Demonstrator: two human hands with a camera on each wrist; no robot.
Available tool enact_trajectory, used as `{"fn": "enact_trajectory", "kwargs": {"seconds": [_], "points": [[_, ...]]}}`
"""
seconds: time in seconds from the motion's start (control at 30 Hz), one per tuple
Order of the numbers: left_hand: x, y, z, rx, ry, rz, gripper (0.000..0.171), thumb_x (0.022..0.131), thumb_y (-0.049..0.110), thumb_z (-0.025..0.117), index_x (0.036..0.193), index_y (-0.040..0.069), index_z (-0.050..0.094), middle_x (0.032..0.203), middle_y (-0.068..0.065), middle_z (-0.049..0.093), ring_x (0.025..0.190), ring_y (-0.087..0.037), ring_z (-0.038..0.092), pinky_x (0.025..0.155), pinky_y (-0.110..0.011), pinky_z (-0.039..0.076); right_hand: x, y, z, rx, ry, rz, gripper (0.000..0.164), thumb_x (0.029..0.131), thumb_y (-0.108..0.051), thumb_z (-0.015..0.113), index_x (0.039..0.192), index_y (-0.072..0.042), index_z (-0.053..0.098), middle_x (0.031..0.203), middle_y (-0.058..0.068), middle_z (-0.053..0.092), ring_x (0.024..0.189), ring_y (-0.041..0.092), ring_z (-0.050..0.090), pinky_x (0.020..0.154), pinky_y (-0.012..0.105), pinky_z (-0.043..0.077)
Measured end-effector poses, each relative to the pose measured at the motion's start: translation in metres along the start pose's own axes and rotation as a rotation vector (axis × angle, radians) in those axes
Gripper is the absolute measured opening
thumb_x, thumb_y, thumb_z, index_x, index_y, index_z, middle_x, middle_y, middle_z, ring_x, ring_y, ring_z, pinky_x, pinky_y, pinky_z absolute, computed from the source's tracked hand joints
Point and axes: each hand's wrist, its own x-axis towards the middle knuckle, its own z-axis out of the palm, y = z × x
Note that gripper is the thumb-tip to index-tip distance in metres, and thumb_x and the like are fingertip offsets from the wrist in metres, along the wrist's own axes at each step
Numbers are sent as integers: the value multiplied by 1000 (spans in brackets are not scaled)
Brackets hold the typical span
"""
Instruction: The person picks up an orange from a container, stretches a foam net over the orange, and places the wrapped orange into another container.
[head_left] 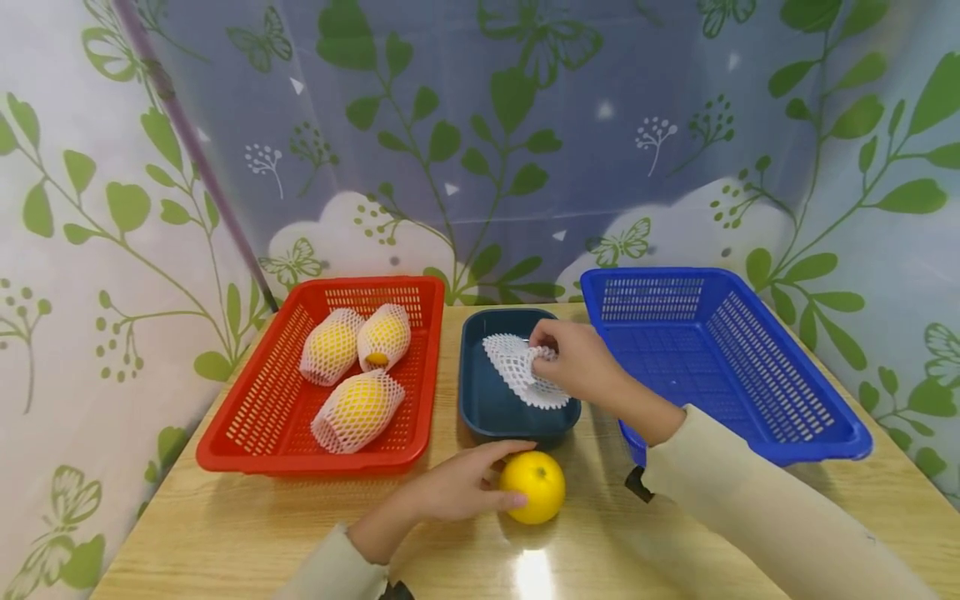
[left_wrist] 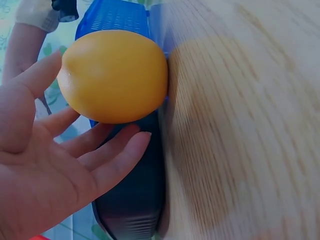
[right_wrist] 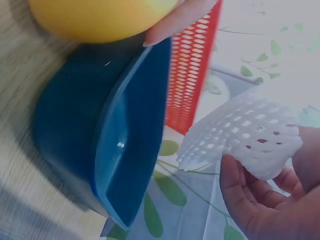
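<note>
A smooth yellow-orange orange (head_left: 538, 487) rests on the wooden table in front of a dark teal basin (head_left: 487, 408). My left hand (head_left: 472, 483) holds it loosely from the left, thumb across its near side and fingers along the far side. The left wrist view shows the other fingers (left_wrist: 117, 160) stretched out under the orange. Over the basin, my right hand (head_left: 573, 358) pinches a white foam fruit net (head_left: 517, 367) between thumb and fingers. The net is limp, with its loose end spread toward the left. In the right wrist view the foam net (right_wrist: 245, 135) appears above the basin's rim.
A red basket (head_left: 408, 433) on the left contains 3 yellow fruits (head_left: 356, 408) in white foam nets. To the right, a blue basket (head_left: 667, 342) stands partly behind my right forearm. A patterned curtain (head_left: 465, 167) hangs behind the table.
</note>
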Motion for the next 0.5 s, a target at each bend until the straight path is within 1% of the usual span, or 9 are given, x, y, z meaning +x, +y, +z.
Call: {"fn": "enact_trajectory", "kwargs": {"seconds": [0.07,0.13,0.2,0.27,0.3,0.37,0.43,0.5], "points": [[0,1,0,-5,36,2,56,95,30,63,143,9,44,144,-4,47,120,-16,50,90,-24,49,-6,-1,-5,33,29,16,11,83,-2,61,91,-7,64,80,2,63,68,17,48,64,32,43],[-1,2,0,-23,94,8,50,97,30,61,139,8,48,140,-6,50,119,-18,51,91,-25,50,-11,-2,-9,65,58,41,11,83,-2,60,91,-7,64,80,3,63,69,19,48,65,32,42],[-2,3,-1,-65,163,7,45,98,31,59,135,7,51,135,-8,55,117,-18,53,93,-28,49,-17,-2,-12,98,74,70,11,84,-2,60,92,-7,64,83,4,63,72,20,49,67,34,42],[-3,6,-1,-117,251,12,42,98,31,58,132,6,53,130,-9,57,114,-20,55,95,-32,49,-23,-2,-15,135,78,94,10,86,-1,60,94,-6,64,88,6,63,77,21,52,71,35,45],[-3,7,-1,-151,296,20,42,99,31,57,132,6,52,129,-10,57,114,-21,55,97,-35,48,-26,-3,-15,160,74,106,10,88,-1,60,95,-6,64,90,7,64,80,22,53,73,35,46],[-3,10,-3,-212,396,19,44,98,32,58,136,10,49,129,-11,56,115,-22,56,98,-37,48,-32,-4,-16,201,65,127,9,90,0,60,97,-5,63,95,9,64,84,23,55,77,37,48],[-1,13,-5,-249,493,20,50,98,34,58,141,14,43,132,-12,54,117,-23,55,99,-38,48,-37,-5,-16,232,53,144,9,91,1,59,98,-4,63,97,10,65,88,23,57,81,37,49],[2,15,-7,-305,565,31,53,99,32,57,145,15,38,137,-14,51,120,-28,54,100,-40,47,-41,-6,-15,251,39,158,9,91,2,59,98,-3,63,97,9,65,88,23,57,82,37,50]]}}
